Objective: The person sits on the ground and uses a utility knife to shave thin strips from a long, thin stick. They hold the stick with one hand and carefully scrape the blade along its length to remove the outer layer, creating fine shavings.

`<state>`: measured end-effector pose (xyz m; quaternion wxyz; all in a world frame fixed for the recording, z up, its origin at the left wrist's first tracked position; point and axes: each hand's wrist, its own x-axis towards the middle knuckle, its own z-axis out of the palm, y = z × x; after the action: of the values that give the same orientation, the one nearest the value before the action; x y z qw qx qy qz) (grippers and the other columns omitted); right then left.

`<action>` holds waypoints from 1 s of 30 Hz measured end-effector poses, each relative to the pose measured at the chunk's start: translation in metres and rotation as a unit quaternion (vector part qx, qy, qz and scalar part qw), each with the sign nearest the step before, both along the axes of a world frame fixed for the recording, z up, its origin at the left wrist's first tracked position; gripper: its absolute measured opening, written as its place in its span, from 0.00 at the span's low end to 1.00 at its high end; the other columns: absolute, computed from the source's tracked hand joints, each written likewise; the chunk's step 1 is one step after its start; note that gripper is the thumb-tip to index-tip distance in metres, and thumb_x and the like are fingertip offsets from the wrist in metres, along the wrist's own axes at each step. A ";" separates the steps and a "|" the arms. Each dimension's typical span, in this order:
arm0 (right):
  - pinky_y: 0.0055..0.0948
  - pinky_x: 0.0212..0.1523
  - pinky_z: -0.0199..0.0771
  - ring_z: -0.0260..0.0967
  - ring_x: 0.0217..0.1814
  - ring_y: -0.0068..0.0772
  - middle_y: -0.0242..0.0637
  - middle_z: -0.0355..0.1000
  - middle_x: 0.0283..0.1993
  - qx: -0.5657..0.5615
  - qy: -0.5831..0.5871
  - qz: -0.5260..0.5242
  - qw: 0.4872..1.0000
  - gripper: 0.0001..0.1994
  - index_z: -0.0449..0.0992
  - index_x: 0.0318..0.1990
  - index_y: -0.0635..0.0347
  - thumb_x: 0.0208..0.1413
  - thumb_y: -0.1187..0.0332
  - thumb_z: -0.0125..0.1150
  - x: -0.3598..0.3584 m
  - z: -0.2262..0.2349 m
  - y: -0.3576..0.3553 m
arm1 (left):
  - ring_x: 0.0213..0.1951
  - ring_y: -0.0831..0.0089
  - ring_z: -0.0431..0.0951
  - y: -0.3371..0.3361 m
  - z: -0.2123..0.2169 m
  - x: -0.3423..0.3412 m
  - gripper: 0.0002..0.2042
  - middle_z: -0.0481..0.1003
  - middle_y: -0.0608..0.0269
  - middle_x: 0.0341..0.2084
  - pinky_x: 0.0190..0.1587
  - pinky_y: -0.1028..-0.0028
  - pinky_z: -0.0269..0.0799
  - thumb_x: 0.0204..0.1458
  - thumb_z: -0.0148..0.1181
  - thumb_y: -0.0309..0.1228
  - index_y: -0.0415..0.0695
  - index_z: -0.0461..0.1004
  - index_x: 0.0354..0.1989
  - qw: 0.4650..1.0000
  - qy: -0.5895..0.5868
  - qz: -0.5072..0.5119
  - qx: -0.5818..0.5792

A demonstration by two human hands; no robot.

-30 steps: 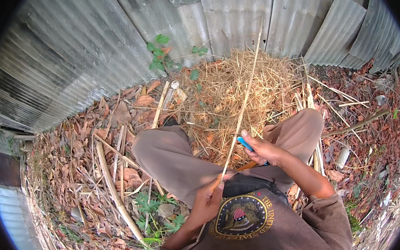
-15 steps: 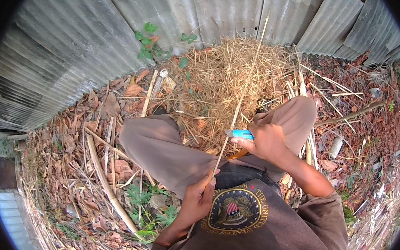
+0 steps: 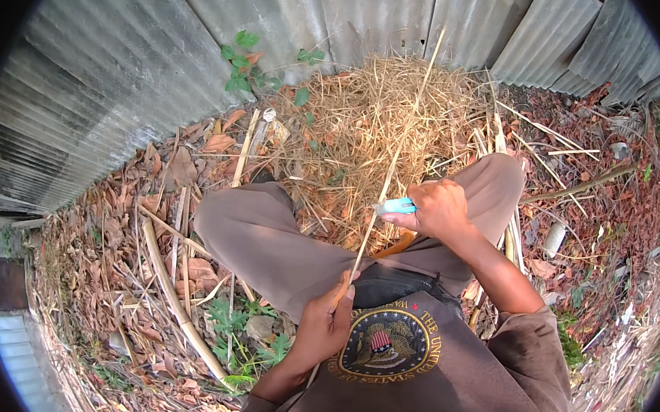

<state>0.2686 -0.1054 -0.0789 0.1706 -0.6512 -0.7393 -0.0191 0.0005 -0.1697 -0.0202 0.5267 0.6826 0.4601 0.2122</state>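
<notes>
A long thin bamboo strip (image 3: 393, 163) runs from beside my waist up past the straw toward the metal fence. My left hand (image 3: 324, 323) is closed round its lower part, close to my shirt. In my right hand (image 3: 436, 207) is a light blue utility knife (image 3: 398, 206), its handle mostly inside my fingers. The knife's blade end points left and meets the strip above my lap; whether the edge bites into it is too small to tell. An orange curved piece (image 3: 395, 246), of a kind I cannot make out, lies across my lap below the knife.
Pale straw or shavings (image 3: 376, 109) are heaped between my knees and the corrugated metal fence (image 3: 376, 16). A bamboo pole (image 3: 182, 314) lies on dry leaves at the left. Thin sticks and a white cylindrical container (image 3: 553, 241) lie at the right. Green plants (image 3: 242, 60) grow by the fence.
My right hand and the knife have moved slightly up and tilted, the blade staying by the strip. My left hand still grips the strip in nearly the same place.
</notes>
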 end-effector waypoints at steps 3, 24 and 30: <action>0.35 0.21 0.67 0.67 0.14 0.37 0.34 0.65 0.11 0.027 -0.009 0.022 0.999 0.29 0.68 0.16 0.54 0.42 0.34 0.60 0.000 -0.007 0.002 | 0.23 0.80 0.67 0.005 -0.005 0.003 0.14 0.68 0.62 0.18 0.29 0.74 0.65 0.60 0.47 0.26 0.32 0.70 0.51 1.000 -0.005 0.008 0.017; 0.35 0.18 0.60 0.63 0.12 0.36 0.33 0.61 0.10 0.039 -0.048 0.108 0.992 0.34 0.69 0.17 0.54 0.36 0.27 0.57 0.020 0.008 0.053 | 0.30 0.46 0.77 0.022 -0.001 0.005 0.15 0.74 0.40 0.26 0.31 0.65 0.72 0.55 0.51 0.22 0.31 0.69 0.51 0.985 0.091 -0.005 0.145; 0.33 0.21 0.64 0.64 0.15 0.41 0.40 0.61 0.10 -0.093 0.442 -0.124 0.884 0.33 0.66 0.16 0.61 0.57 0.38 0.46 -0.050 -0.039 0.001 | 0.21 0.56 0.75 0.027 -0.013 0.020 0.19 0.72 0.50 0.19 0.23 0.63 0.71 0.51 0.53 0.23 0.29 0.68 0.53 0.959 0.120 -0.025 0.254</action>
<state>0.2182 -0.1045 -0.1178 0.4141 -0.6914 -0.4990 0.3186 0.0203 -0.1429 -0.0331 0.2817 0.8258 0.4336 0.2252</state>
